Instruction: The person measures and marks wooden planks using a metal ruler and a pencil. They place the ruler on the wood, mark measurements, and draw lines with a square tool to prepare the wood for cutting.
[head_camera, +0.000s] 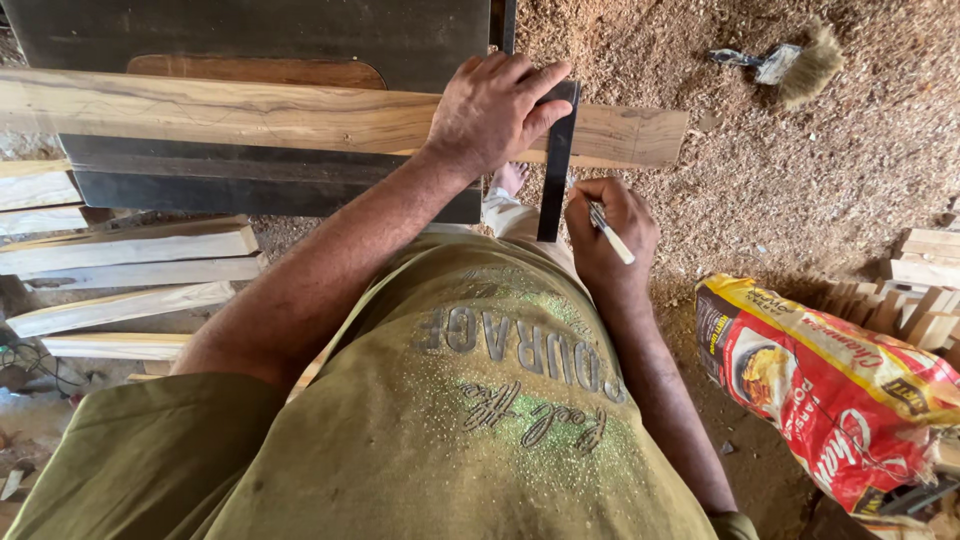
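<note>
Plank (300, 118) pale sawn wood, matt; square (556, 170) dark metal; sack (830, 400) glossy plastic.

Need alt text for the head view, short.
Seen from above, a person's left hand presses a dark try square onto a wooden plank while the right hand holds a pencil beside the blade; sawdust floor.
</note>
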